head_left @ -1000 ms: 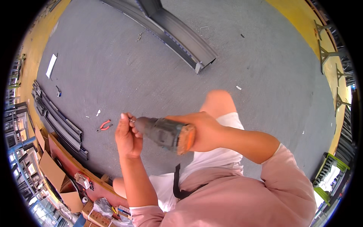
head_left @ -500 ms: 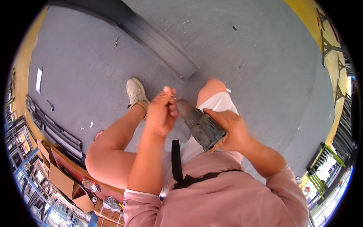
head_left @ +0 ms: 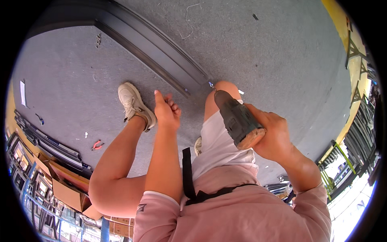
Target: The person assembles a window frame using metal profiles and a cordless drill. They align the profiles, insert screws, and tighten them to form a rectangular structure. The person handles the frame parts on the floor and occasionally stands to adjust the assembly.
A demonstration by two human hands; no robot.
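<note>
The drill [head_left: 238, 121] was held over the white shorts [head_left: 214, 139], its nose pointing up and to the left, with a thin shiny tip [head_left: 212, 85] close to the near end of a long dark metal frame [head_left: 157, 50]; whether the two touched could not be told. The right hand [head_left: 273, 133] had its grip clamped around the drill. The left hand [head_left: 167, 111] was raised to the left of the drill, apart from it, thumb up and fingers curled, and whether its grip closed on anything small could not be told. The frame lay on the grey floor [head_left: 282, 60], near a beige shoe [head_left: 132, 103]. Further left were red pliers [head_left: 96, 145], dark metal strips [head_left: 52, 142] and a cardboard box [head_left: 66, 195]
</note>
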